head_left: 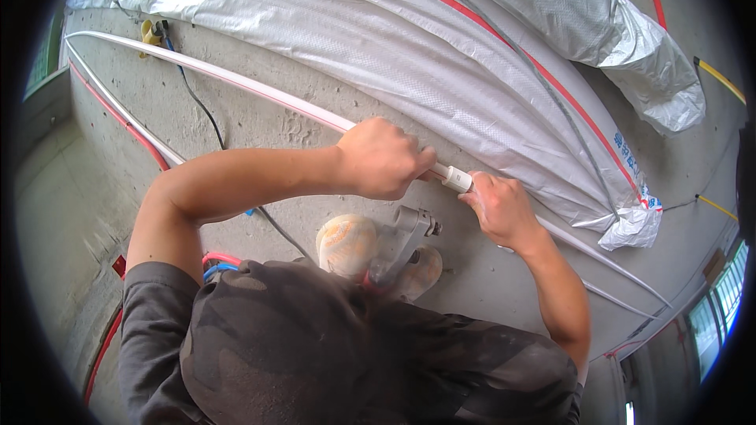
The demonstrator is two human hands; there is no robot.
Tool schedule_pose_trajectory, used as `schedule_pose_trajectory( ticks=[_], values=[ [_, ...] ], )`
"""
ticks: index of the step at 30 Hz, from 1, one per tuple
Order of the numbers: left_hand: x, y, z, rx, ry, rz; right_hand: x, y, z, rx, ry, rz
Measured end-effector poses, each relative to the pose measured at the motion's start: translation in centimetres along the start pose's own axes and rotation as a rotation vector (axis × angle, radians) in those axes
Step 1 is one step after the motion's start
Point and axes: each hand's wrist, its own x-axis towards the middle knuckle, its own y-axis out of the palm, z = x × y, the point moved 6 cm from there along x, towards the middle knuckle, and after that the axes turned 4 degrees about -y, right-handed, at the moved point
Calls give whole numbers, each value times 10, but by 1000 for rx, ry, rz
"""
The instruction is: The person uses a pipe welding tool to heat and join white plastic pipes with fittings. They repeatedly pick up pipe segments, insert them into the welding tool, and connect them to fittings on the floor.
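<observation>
My left hand [386, 159] is closed round a long white pipe [268, 93] with a red stripe, which runs off to the far left. A short white pipe coupling [457, 179] shows between my two hands, joined in line with the pipe. Just beyond it, my right hand [500, 208] is closed with thumb and fingers at the coupling's right end, on the pipe [587, 250] that continues toward the lower right. What exactly the right fingertips press on is partly hidden. Below my hands stands a grey tool with a metal head [408, 236], possibly a pipe welder, between my dusty shoes [346, 245].
Long bundles in white woven wrapping [472, 86] lie across the concrete floor [295, 127] beyond my hands. A dark cable [206, 110] trails from a yellow object [150, 35] at the far left. More white pipe and a red line [140, 132] lie at the left wall.
</observation>
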Motion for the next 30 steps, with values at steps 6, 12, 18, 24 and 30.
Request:
schedule_pose_trajectory(
  ticks=[6, 12, 18, 24, 30],
  values=[
    [-1, 1, -1, -5, 8, -9, 0, 1, 1, 6, -7, -1],
    [1, 2, 0, -11, -13, 18, 1, -1, 2, 8, -2, 5],
    [3, 4, 0, 6, -50, 103, 1, 0, 1, -11, 29, 25],
    [3, 1, -3, 27, -72, 118, 0, 1, 0, -12, 37, 54],
    [3, -2, -5, 49, -66, 84, -1, -1, 6, 8, 4, -14]
  ],
)
